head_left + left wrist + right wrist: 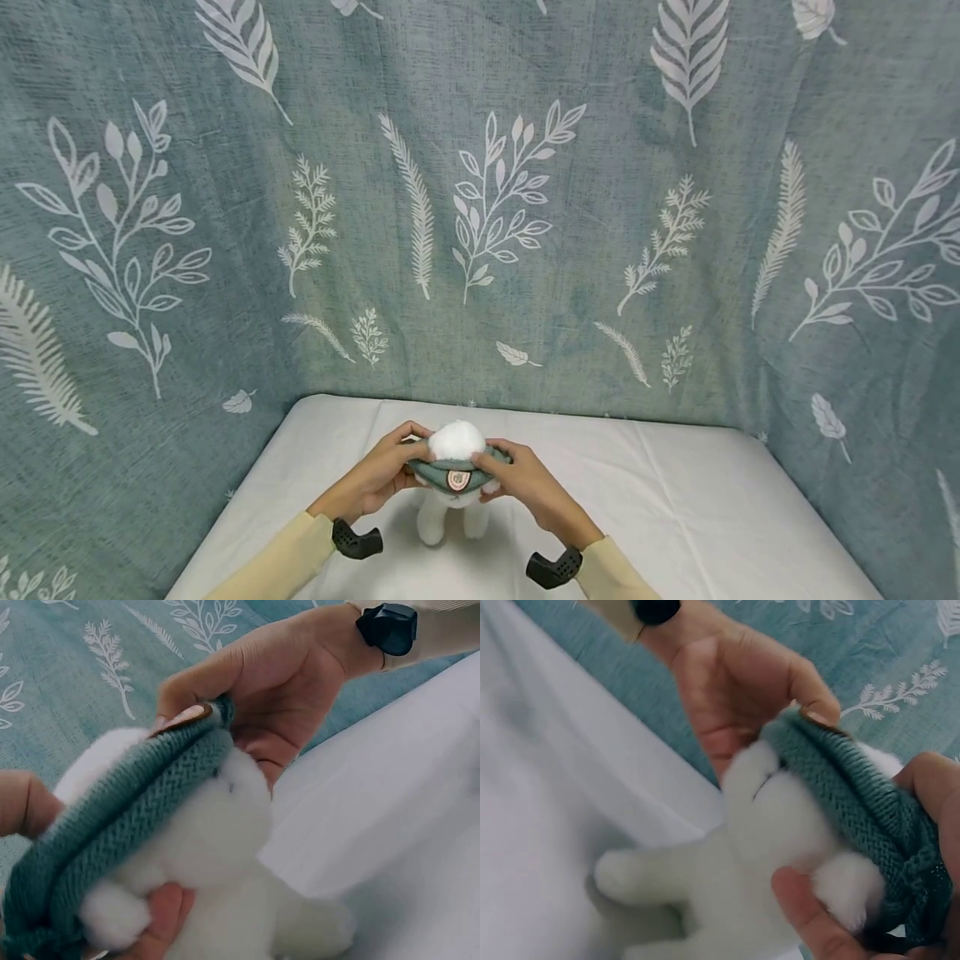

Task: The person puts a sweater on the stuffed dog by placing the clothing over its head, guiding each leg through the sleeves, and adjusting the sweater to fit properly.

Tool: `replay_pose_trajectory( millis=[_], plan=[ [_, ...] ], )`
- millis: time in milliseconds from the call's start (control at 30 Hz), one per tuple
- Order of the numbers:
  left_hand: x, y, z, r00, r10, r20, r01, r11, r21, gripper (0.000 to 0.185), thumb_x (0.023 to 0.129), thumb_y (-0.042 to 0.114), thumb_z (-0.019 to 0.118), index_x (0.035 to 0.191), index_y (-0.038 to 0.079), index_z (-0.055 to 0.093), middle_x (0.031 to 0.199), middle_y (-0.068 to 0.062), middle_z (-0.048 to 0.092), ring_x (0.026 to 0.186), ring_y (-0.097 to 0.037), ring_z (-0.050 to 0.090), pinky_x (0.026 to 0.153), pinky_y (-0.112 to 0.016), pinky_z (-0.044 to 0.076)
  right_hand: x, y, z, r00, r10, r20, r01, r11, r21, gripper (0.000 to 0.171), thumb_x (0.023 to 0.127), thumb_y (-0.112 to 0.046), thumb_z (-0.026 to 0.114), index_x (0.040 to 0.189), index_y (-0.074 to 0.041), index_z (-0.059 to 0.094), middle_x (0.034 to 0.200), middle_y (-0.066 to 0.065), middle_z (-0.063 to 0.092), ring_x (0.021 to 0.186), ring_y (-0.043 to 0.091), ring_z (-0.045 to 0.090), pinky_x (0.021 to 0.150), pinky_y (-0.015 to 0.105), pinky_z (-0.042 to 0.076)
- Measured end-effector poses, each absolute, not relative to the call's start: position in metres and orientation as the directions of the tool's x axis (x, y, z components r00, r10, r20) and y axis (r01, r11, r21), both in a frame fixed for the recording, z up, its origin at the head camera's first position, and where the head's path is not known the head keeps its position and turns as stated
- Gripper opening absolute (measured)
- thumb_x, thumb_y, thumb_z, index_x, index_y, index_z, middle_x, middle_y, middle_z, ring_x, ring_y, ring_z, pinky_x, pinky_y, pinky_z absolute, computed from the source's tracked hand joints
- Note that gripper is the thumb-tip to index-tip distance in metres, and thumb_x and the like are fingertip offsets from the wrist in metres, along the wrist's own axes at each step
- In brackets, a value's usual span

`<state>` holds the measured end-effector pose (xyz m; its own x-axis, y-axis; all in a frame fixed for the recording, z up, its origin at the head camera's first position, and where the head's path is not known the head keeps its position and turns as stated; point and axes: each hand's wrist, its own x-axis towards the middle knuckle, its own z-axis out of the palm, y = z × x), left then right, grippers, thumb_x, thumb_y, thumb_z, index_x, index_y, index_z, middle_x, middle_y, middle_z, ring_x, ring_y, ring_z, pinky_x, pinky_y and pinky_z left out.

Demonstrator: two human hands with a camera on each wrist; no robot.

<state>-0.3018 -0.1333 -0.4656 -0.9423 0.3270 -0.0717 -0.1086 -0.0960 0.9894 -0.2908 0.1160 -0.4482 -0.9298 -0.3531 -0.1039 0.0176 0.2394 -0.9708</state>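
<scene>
1. Knitted green wool, ribbed and stretchy: the hat [452, 472] is soft and light, and I judge it will give when pulled but could snag or slide on the fur beneath.
2. The left hand [377, 477] pinches the hat's brim at the toy's left side, thumb on top and fingers curled under; the left wrist view shows its thumb tucked beneath the plush cheek.
3. The toy [455, 500], a white plush animal, stands on the white sheet [675, 500] near the middle, between both hands. It looks light, squashy and not fragile; it would tip easily, so the head is the sensible place to steady it.
4. The hat sits over the toy's head, a white tuft showing above the brim and a small round patch [458, 479] facing front.
5. The right hand [525, 483] pinches the opposite side of the brim, its grip narrow, closed on the knit.
6. No containers show; a leaf-printed curtain [480, 208] hangs behind.
</scene>
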Motion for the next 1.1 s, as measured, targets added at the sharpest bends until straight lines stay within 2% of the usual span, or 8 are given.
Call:
replay_pose_trajectory(
  millis=[133, 267, 433, 500, 600, 767, 900, 1100],
  plan=[
    [-0.3022, -0.1300, -0.4669, -0.953, 0.296, -0.070, -0.103, -0.096, 0.990, 0.034, 0.088, 0.005, 0.061, 0.121, 0.002, 0.052, 0.122, -0.021, 0.058, 0.082, -0.021, 0.064, 0.072, -0.035, 0.057, -0.2917, 0.1176, -0.4498, -0.922, -0.376, -0.088, 0.038, 0.137, -0.990, 0.061, 0.099, -0.028, 0.069, 0.146, 0.006, 0.049, 0.123, 0.017, 0.064, 0.100, 0.021, 0.068, 0.082, 0.038, 0.060],
    [-0.3014, -0.1266, -0.4679, -0.963, 0.258, -0.073, -0.105, -0.114, 0.988, 0.027, 0.083, 0.001, 0.061, 0.110, 0.003, 0.055, 0.118, -0.018, 0.056, 0.079, -0.021, 0.058, 0.068, -0.033, 0.053, -0.2887, 0.1184, -0.4505, -0.925, -0.373, -0.076, 0.051, 0.076, -0.996, 0.057, 0.096, -0.014, 0.064, 0.145, 0.010, 0.048, 0.123, 0.019, 0.062, 0.095, 0.019, 0.066, 0.081, 0.036, 0.059],
    [-0.3009, -0.1255, -0.4701, -0.964, 0.253, -0.088, -0.125, -0.136, 0.983, 0.014, 0.085, 0.000, 0.062, 0.092, 0.007, 0.052, 0.106, -0.012, 0.054, 0.075, -0.017, 0.054, 0.066, -0.032, 0.051, -0.2862, 0.1188, -0.4507, -0.938, -0.336, -0.087, 0.065, 0.074, -0.995, 0.054, 0.094, -0.012, 0.058, 0.143, 0.009, 0.050, 0.120, 0.019, 0.064, 0.087, 0.017, 0.066, 0.080, 0.034, 0.058],
    [-0.3012, -0.1265, -0.4708, -0.961, 0.263, -0.083, -0.119, -0.123, 0.985, 0.012, 0.088, 0.002, 0.062, 0.095, 0.007, 0.053, 0.104, -0.012, 0.055, 0.076, -0.017, 0.055, 0.068, -0.032, 0.052, -0.2860, 0.1188, -0.4504, -0.940, -0.329, -0.091, 0.070, 0.074, -0.995, 0.052, 0.097, -0.015, 0.056, 0.143, 0.008, 0.050, 0.120, 0.018, 0.064, 0.088, 0.017, 0.066, 0.081, 0.035, 0.059],
    [-0.3014, -0.1288, -0.4707, -0.957, 0.279, -0.076, -0.105, -0.091, 0.990, 0.018, 0.093, 0.007, 0.061, 0.109, 0.005, 0.055, 0.107, -0.015, 0.057, 0.082, -0.019, 0.060, 0.073, -0.033, 0.056, -0.2859, 0.1196, -0.4504, -0.931, -0.350, -0.104, 0.092, 0.051, -0.994, 0.055, 0.102, -0.023, 0.057, 0.147, 0.006, 0.047, 0.125, 0.019, 0.062, 0.094, 0.018, 0.067, 0.082, 0.036, 0.059],
    [-0.2984, -0.1347, -0.4678, -0.945, 0.318, -0.078, -0.104, -0.065, 0.992, 0.037, 0.097, 0.015, 0.065, 0.128, 0.001, 0.051, 0.117, -0.019, 0.058, 0.090, -0.022, 0.066, 0.081, -0.037, 0.058, -0.2878, 0.1185, -0.4518, -0.903, -0.412, -0.124, 0.114, 0.049, -0.992, 0.074, 0.100, -0.036, 0.068, 0.154, 0.003, 0.037, 0.133, 0.018, 0.057, 0.105, 0.020, 0.065, 0.087, 0.036, 0.057],
    [-0.2962, -0.1350, -0.4655, -0.936, 0.343, -0.083, -0.110, -0.060, 0.992, 0.052, 0.097, 0.021, 0.070, 0.140, 0.002, 0.048, 0.128, -0.021, 0.055, 0.097, -0.024, 0.067, 0.087, -0.038, 0.057, -0.2876, 0.1175, -0.4519, -0.901, -0.419, -0.115, 0.102, 0.053, -0.993, 0.078, 0.097, -0.034, 0.073, 0.154, 0.003, 0.035, 0.134, 0.018, 0.057, 0.107, 0.021, 0.064, 0.088, 0.038, 0.056],
    [-0.2945, -0.1335, -0.4649, -0.931, 0.356, -0.075, -0.095, -0.040, 0.995, 0.063, 0.097, 0.023, 0.072, 0.149, 0.001, 0.045, 0.138, -0.022, 0.051, 0.103, -0.025, 0.067, 0.089, -0.038, 0.057, -0.2866, 0.1169, -0.4515, -0.902, -0.414, -0.122, 0.122, 0.027, -0.992, 0.074, 0.099, -0.033, 0.069, 0.155, 0.003, 0.036, 0.137, 0.019, 0.055, 0.107, 0.021, 0.065, 0.088, 0.038, 0.056]
  ],
)
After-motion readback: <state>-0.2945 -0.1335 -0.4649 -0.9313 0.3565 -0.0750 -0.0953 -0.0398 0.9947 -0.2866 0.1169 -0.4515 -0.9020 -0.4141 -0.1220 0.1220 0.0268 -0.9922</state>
